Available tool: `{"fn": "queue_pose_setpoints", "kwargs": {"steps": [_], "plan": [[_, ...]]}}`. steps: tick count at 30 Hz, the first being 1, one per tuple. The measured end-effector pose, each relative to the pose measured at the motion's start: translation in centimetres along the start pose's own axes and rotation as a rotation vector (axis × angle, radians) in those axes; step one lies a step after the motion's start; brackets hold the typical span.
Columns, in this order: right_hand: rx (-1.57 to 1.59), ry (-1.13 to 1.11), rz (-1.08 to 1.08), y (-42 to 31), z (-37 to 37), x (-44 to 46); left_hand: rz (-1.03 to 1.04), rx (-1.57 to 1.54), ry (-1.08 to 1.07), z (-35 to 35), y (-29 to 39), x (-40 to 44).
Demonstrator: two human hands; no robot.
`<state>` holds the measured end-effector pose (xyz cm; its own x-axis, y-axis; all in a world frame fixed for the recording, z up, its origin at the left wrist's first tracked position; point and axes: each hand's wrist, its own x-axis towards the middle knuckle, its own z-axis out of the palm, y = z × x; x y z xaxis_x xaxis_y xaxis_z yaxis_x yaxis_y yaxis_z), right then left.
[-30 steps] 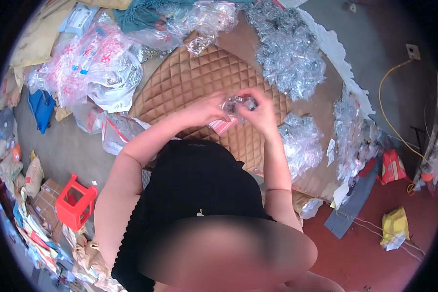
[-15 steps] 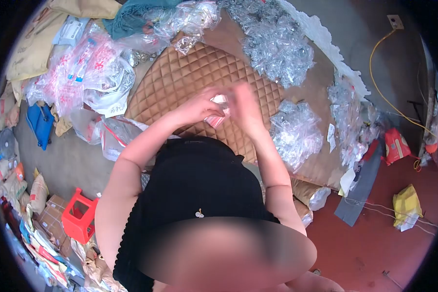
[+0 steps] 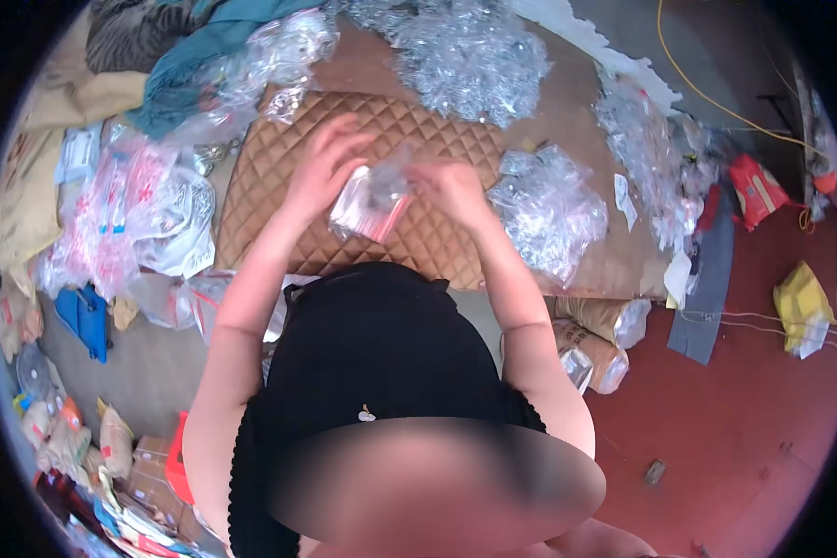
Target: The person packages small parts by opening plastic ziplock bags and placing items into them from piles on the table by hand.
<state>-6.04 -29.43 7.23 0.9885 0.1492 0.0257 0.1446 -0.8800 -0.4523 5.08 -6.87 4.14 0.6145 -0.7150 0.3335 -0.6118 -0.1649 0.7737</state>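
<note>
My left hand [image 3: 325, 172] is open, fingers spread, at the left edge of a stack of small transparent plastic bags [image 3: 374, 221] with red stripes. The stack lies on a brown quilted mat [image 3: 288, 209]. To the right of it, the closed fingers of my right hand [image 3: 451, 191] pinch a small transparent plastic bag [image 3: 395, 177], which is blurred and hangs over the stack. Whether anything is inside that bag I cannot tell.
Heaps of shiny plastic packets [image 3: 553, 219] cover the table's right and back. Bulging plastic bags [image 3: 126, 205] are at the left, near a teal cloth [image 3: 172, 88]. A blue object [image 3: 84, 321] and a red stool [image 3: 177, 470] stand lower left; sacks [image 3: 591, 339] sit beneath the table's right edge.
My left hand has come away to the left with its fingers spread. My right hand now holds the small bag out beside the stack, which shows more fully. The view has shifted.
</note>
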Motion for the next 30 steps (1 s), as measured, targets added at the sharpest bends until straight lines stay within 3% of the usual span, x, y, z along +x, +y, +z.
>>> {"fn": "queue_pose_setpoints", "kwargs": {"steps": [1,2,4,6,8,10,12,13,15,17,19,23,25,30], "plan": [[0.092,0.165,0.085,1.0,-0.8,-0.6,-0.121,0.129,0.146,0.0,0.2,0.0],[0.184,0.326,0.165,2.1,-1.6,-1.2,-0.125,0.126,0.144,0.7,-0.4,-1.1],[0.362,0.369,0.438,5.2,-3.6,-3.8,-0.103,0.404,-0.24,3.3,-2.7,-4.3],[0.245,0.445,0.569,10.6,-3.1,-7.3,-0.114,0.355,-0.45,4.4,-3.1,-7.3],[0.204,0.418,0.704,18.6,0.2,-13.1,-0.107,0.366,-0.443,6.5,-5.4,-10.1],[0.16,0.393,0.845,20.8,1.6,-15.7,-0.092,0.374,-0.439,6.9,-6.4,-11.1],[-0.221,0.684,1.005,20.3,3.0,-16.1,-0.066,0.406,-0.434,6.9,-6.8,-11.2],[-0.372,0.751,0.844,19.5,3.5,-15.1,-0.055,0.403,-0.445,6.9,-6.9,-11.1],[-0.446,0.679,0.607,18.6,4.2,-12.0,-0.02,0.376,-0.392,7.0,-7.2,-10.9],[-0.521,0.399,0.646,16.5,4.1,-7.2,-0.041,0.376,-0.449,7.1,-7.3,-10.4],[-0.599,0.369,0.618,18.5,8.1,-5.2,-0.046,0.37,-0.487,7.1,-7.0,-9.1],[-0.632,0.324,0.79,20.8,11.4,-5.7,-0.129,0.391,-0.702,6.5,-6.0,-7.2],[-0.683,0.107,0.809,20.2,10.7,-7.1,-0.118,0.338,-0.658,6.2,-5.1,-6.7],[-0.625,0.148,0.66,22.3,9.8,-12.0,-0.143,0.377,-0.62,6.6,-5.4,-7.3]]}}
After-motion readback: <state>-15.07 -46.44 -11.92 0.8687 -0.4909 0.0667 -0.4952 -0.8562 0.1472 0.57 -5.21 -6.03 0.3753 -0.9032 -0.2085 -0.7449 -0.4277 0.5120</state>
